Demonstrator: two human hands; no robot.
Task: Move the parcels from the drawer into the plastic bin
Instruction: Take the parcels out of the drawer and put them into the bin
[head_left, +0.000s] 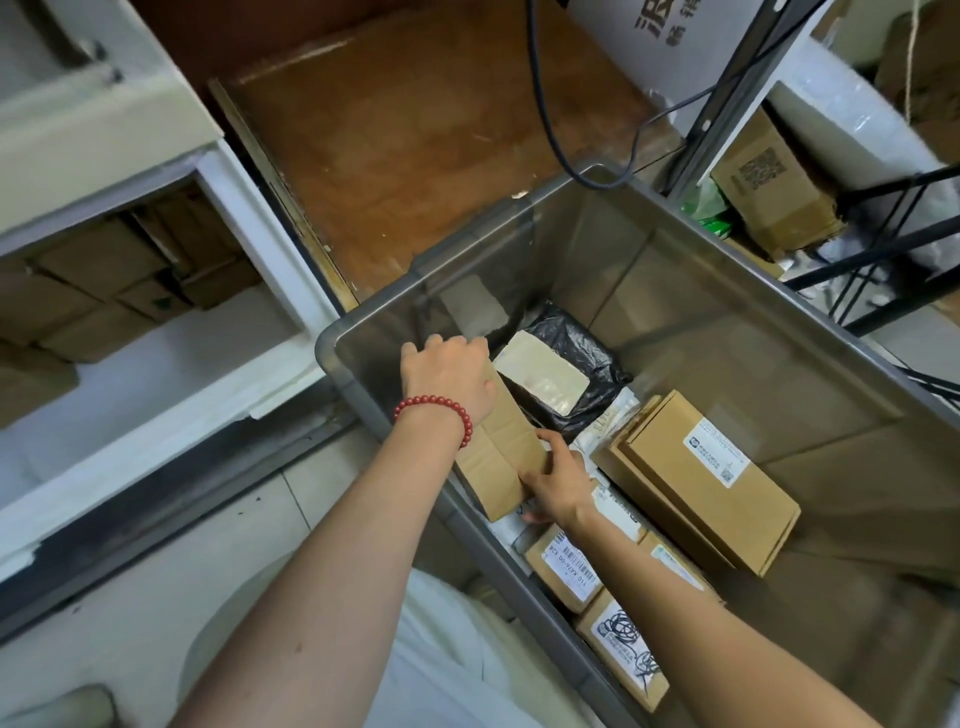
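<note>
Centre frame, against plastic bin wall: we stand cardboard parcel edgewise to save room; left hand seemingly clasps top, right hand pinches lower end.

Both arms extended forward and down. Left hand grips the parcel from above; right hand pinches its near edge.
</note>
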